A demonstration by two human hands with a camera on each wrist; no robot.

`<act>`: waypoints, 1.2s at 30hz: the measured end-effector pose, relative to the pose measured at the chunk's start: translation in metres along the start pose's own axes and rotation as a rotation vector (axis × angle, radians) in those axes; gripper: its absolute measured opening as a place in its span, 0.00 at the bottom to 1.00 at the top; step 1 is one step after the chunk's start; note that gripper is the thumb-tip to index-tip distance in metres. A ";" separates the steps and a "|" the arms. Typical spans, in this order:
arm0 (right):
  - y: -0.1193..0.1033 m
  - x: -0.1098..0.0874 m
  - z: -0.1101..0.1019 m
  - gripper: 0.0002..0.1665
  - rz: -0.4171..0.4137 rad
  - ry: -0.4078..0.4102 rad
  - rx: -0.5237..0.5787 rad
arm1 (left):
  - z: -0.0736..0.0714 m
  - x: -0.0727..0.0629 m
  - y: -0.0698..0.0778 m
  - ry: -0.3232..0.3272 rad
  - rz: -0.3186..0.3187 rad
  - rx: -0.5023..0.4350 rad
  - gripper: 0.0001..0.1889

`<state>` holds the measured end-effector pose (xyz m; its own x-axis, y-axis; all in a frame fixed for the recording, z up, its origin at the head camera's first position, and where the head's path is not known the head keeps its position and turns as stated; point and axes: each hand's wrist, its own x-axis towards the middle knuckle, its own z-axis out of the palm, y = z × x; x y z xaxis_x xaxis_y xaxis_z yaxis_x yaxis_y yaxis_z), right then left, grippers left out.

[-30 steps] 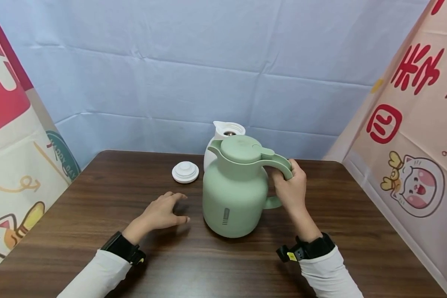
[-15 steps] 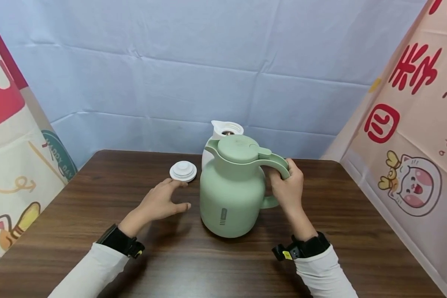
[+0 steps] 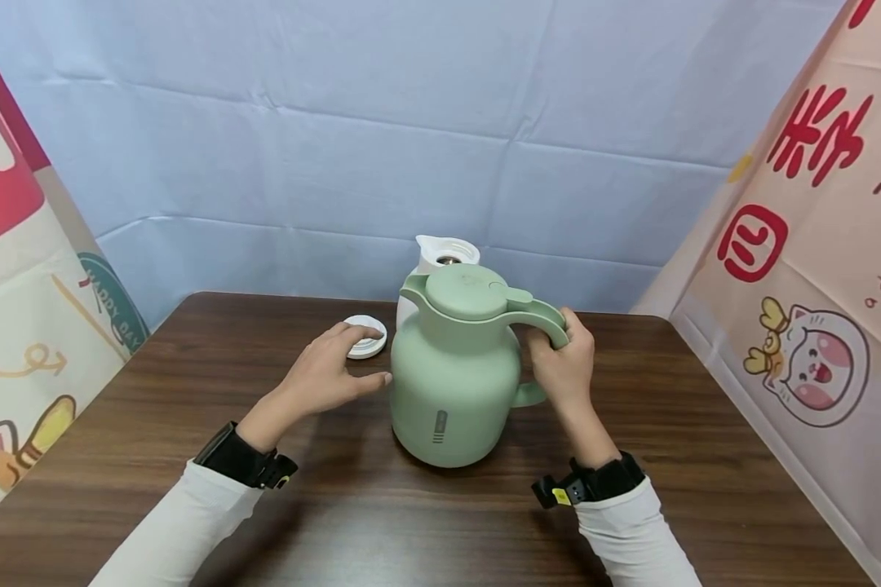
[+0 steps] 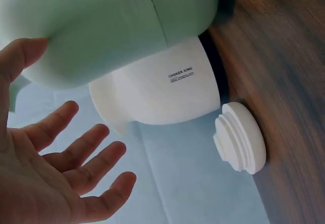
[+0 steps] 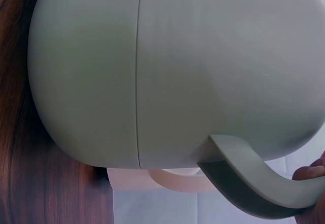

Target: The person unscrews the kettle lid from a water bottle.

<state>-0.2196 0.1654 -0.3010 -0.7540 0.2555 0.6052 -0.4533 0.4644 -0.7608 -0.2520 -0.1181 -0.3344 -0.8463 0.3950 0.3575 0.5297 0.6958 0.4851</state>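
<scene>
A large green thermos jug (image 3: 451, 383) stands upright on the table with its green lid on and its spout to the left. My right hand (image 3: 565, 363) grips its handle, fingers curled round the upper part; the right wrist view shows the handle's lower end (image 5: 244, 168). My left hand (image 3: 326, 371) is beside the jug's left side, fingers spread and thumb toward the body. In the left wrist view that hand (image 4: 56, 173) holds nothing. Behind the green jug stands a white jug (image 4: 162, 84), its top uncovered, mostly hidden in the head view.
A white round stopper (image 3: 367, 338) lies on the table left of the white jug, partly covered by my left fingers in the head view. The brown wooden table (image 3: 661, 440) meets a pale blue cloth (image 3: 323, 147) at the back, with printed cloths (image 3: 807, 269) at the sides.
My left hand has moved forward and slightly right, from the table's near left toward the green jug's side, now overlapping the stopper in view. The right hand keeps its grip on the handle.
</scene>
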 end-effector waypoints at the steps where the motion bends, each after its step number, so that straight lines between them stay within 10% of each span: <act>1: 0.000 0.000 0.000 0.14 -0.002 0.000 0.002 | -0.001 0.000 0.001 -0.006 -0.002 0.004 0.29; 36: 0.002 0.000 0.002 0.13 -0.051 0.028 0.028 | -0.033 0.046 0.068 0.083 -0.003 -0.134 0.40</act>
<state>-0.2212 0.1649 -0.3033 -0.7166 0.2558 0.6489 -0.5038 0.4536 -0.7351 -0.2529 -0.0723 -0.2591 -0.8431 0.3380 0.4183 0.5349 0.6084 0.5863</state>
